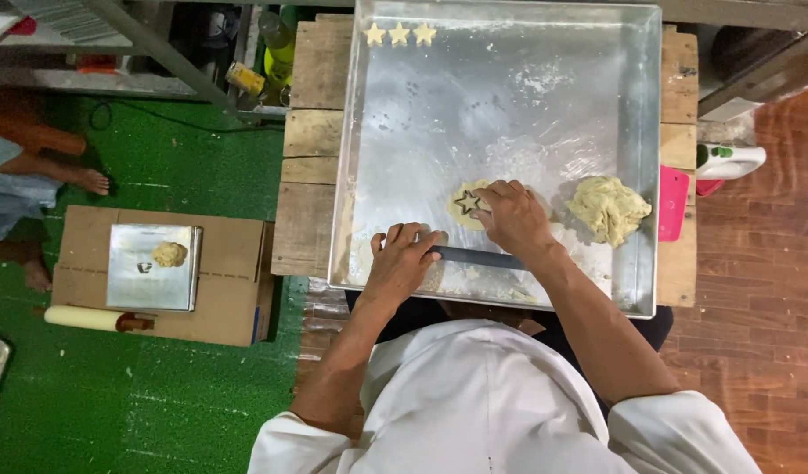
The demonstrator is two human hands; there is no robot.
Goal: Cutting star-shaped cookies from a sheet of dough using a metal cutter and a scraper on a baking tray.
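A large metal tray [509, 96] lies on a wooden table [306, 140]. My right hand [512, 218] rests its fingertips on a star-shaped cutter [467, 204], which is set into a small flattened piece of dough [458, 191]. My left hand [400, 257] grips one end of a grey metal rod [479, 258] lying near the tray's front edge. A lump of pale dough [608, 209] sits to the right of my right hand. Three cut dough stars [399, 34] are lined up in the tray's far left corner.
On the green floor at left, a cardboard box [233, 263] carries a small metal tray [154, 290] with a bit of dough, and a rolling pin [81, 318] lies at its front. Another person's feet [86, 178] are further left. A pink object [673, 202] and a white bottle [733, 161] sit beside the tray's right edge.
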